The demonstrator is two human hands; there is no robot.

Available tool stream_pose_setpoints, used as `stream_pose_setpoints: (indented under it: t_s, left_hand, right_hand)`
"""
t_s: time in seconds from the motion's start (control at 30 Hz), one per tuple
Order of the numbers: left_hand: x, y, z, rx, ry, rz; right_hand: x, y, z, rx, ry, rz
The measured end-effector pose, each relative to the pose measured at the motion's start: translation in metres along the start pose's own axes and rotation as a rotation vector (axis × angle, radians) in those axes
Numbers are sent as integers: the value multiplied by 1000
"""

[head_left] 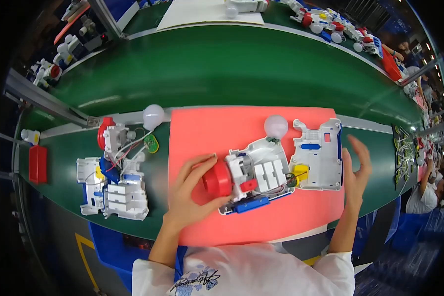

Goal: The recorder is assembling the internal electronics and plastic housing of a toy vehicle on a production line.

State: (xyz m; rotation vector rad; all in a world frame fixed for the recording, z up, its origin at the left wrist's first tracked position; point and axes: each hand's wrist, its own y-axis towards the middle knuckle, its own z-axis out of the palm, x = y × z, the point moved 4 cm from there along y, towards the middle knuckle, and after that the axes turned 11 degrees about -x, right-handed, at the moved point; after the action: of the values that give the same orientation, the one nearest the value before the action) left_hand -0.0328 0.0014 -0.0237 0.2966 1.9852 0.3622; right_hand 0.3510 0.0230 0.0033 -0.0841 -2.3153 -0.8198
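Observation:
My left hand point(190, 190) is closed round the red ring-shaped part point(217, 180) of a half-built toy, thumb on the near side and fingers on the far side. This white plastic body point(269, 175) has grey-white block compartments, a blue strip along its near edge, and a pale ball point(276, 127) at its far end. To its right lies an open white shell half point(318, 153) with blue trim and a yellow piece point(300, 172), joined by thin wires. Beside the shell's right edge is my right hand point(356, 172), fingers apart and holding nothing; whether its thumb touches the edge I cannot tell.
A salmon-coloured mat point(202, 133) lies under the toy. Left of it, on the green bench, sits a second opened toy point(116, 190) with loose wires and a green circuit board point(151, 143). A red bin point(37, 164) is far left; wire bundles point(403, 158) lie far right. A green conveyor point(222, 69) runs behind.

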Motion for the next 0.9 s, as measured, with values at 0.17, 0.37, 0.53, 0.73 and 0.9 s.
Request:
stream_pose_setpoints:
  t_s: [0.17,0.37,0.53,0.73,0.9]
  left_hand:
    - [1,14,9,-122,-8,-32]
    - [4,8,23,-370,-74,-33]
    - [-12,-53,15,-390,204,-70]
    - [-12,-32,38,-229,221,-208]
    - [-7,-21,33,-40,123,-202]
  right_hand:
    - [125,0,74,737,308,-372]
    - [134,-7,146,1052,464,-217]
    - [115,-22,137,784,662,-26]
    - [118,-24,130,626,863,-183]
    - [105,-24,130,476,759,-69]
